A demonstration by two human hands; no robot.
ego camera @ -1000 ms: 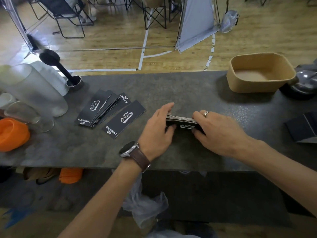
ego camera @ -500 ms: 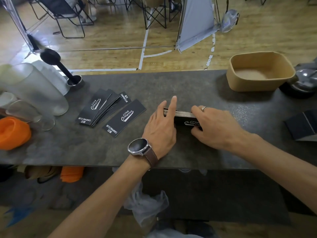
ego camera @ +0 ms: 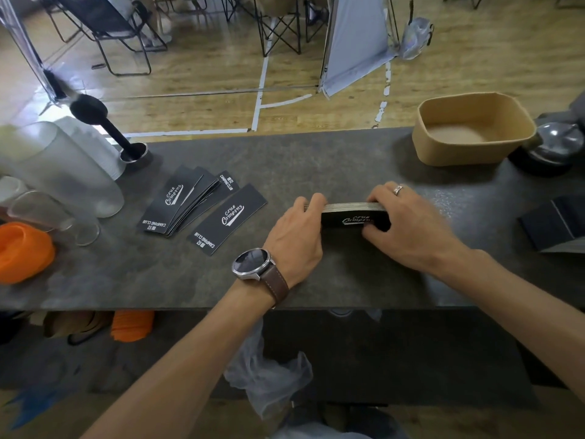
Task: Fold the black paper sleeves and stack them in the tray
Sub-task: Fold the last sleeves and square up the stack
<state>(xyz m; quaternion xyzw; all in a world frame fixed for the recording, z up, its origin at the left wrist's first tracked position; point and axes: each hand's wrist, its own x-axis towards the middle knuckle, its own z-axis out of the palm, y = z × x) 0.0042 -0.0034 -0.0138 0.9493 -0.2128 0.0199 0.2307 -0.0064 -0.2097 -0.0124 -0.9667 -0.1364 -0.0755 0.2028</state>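
Stack of folded black paper sleeves point(ego camera: 354, 215) on edge mid grey stone counter point(ego camera: 316, 160), left hand point(ego camera: 297, 236) and right hand point(ego camera: 408, 226) curled around its ends, empty tan tray point(ego camera: 474, 153) far right, loose flat black sleeves point(ego camera: 202, 207) left.

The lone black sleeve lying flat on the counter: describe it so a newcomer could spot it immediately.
On the dark grey counter, look left of the left hand, toward the fanned pile of sleeves. The lone black sleeve lies just right of that pile, nearest the hand. Unlike its overlapping neighbours, it lies by itself, its white logo fully showing.
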